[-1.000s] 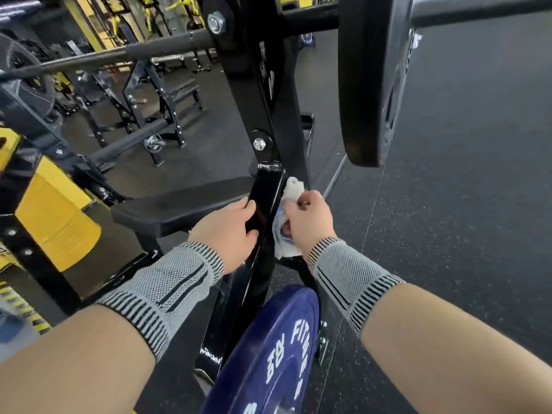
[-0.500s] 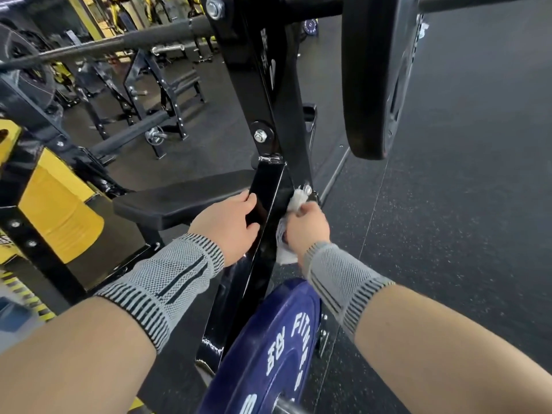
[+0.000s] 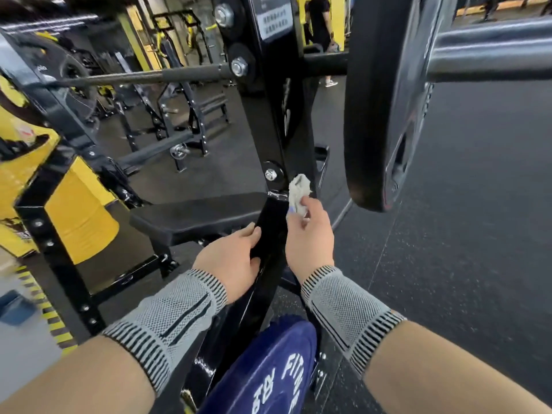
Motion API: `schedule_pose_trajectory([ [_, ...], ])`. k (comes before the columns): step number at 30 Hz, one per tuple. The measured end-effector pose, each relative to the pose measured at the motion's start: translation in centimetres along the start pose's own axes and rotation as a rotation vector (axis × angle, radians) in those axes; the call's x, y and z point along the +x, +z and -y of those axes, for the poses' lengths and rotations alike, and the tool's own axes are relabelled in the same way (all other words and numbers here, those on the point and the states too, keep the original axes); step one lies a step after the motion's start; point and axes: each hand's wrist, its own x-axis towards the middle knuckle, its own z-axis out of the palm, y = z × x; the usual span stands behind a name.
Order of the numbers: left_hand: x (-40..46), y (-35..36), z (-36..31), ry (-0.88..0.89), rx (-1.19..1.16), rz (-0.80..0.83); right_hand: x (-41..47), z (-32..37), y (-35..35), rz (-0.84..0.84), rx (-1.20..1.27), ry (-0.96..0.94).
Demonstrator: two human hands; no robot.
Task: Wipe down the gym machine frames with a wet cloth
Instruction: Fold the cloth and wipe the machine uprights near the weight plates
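We see the cloth (image 3: 299, 192), a small, crumpled, off-white rag with a touch of blue at its lower edge. It is bunched up, and its upper end presses against the right side of the machine frame (image 3: 276, 138). That frame is a glossy black steel upright, leaning slightly and studded with silver bolts. The cloth sits just beside the lowest bolt, where the upright meets a shiny black lower member that slopes down toward us.

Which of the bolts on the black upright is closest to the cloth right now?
The lowest bolt, just left of the white cloth in the right hand. The other two sit far higher.
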Motion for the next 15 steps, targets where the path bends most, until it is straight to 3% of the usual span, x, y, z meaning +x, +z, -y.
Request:
schedule_pose_trajectory([
  [4,0.0,-0.5,0.0,0.002,-0.032,-0.006,1.0,-0.8,-0.4,-0.017,-0.052,0.078],
  [6,0.4,-1.3,-0.2,0.043,-0.026,-0.029,1.4,0.3,-0.5,-0.024,-0.036,0.006],
  [9,1.0,-3.2,-1.0,0.104,-0.097,-0.203,1.4,3.2,-1.0,-0.044,-0.048,-0.241],
  [15,1.6,-7.8,-2.7,0.178,-0.222,-0.495,0.1,6.6,-0.8,-0.061,0.093,-0.303],
])
